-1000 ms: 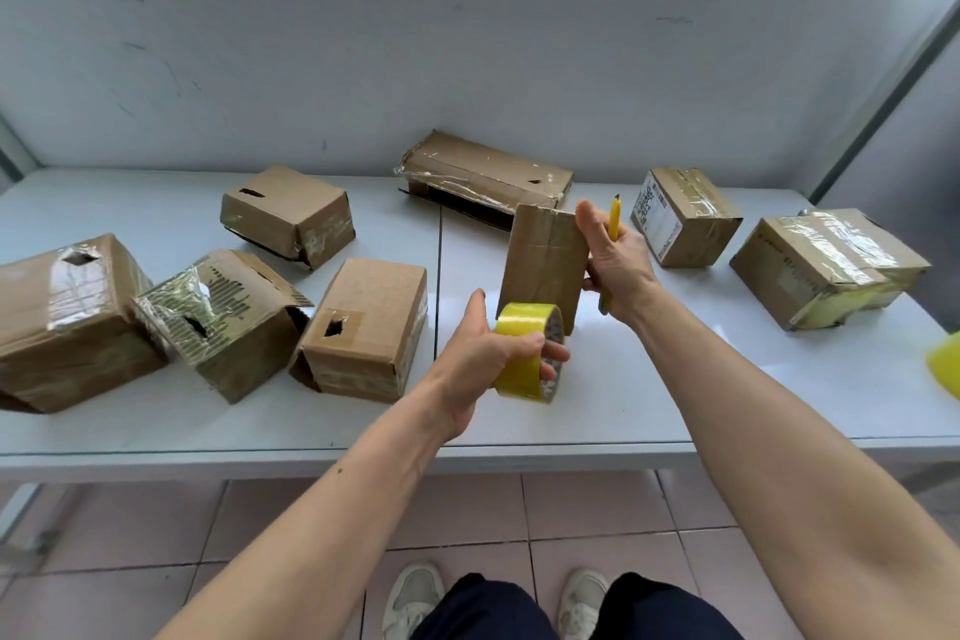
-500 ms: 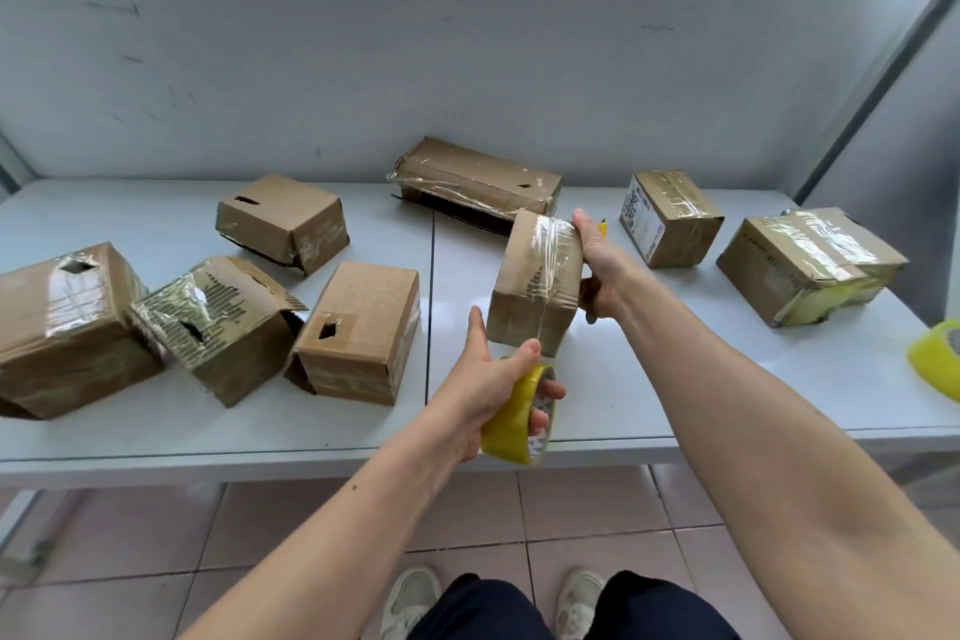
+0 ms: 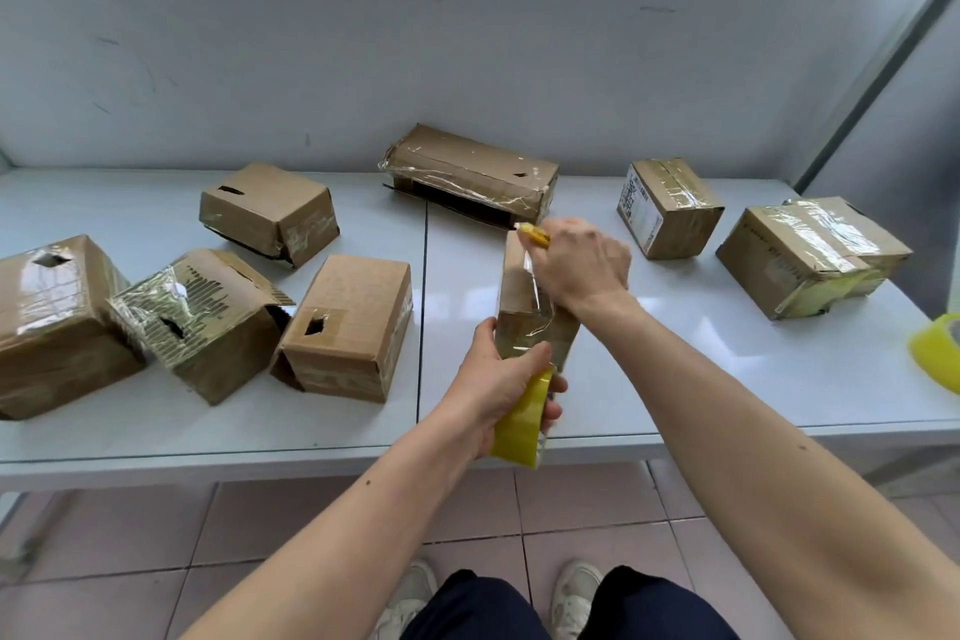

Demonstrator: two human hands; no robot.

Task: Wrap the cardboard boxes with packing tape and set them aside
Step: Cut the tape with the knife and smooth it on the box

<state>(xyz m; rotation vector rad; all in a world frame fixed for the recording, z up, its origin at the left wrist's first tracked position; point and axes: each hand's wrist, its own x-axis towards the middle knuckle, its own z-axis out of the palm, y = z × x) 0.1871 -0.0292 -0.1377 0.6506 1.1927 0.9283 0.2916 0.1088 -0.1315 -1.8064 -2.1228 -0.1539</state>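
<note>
A small cardboard box point(image 3: 524, 307) stands at the middle of the white table point(image 3: 675, 359), with clear tape stretched over its near face. My left hand point(image 3: 498, 385) grips a yellow roll of packing tape point(image 3: 522, 424) just below the box, thumb against the box's lower edge. My right hand point(image 3: 579, 265) lies over the top right of the box and holds a yellow cutter point(image 3: 535, 234), its tip pointing left. The box's far side is hidden behind my right hand.
Several taped boxes lie around: three at the left point(image 3: 343, 327), a long one point(image 3: 472, 172) at the back, two at the right point(image 3: 670, 208). A second yellow tape roll point(image 3: 940, 353) sits at the right edge. The wall is close behind the table.
The box tipped from upright to lying under my right hand, which moved over its top with the cutter. My left hand pulled the tape roll down toward the table's front edge.
</note>
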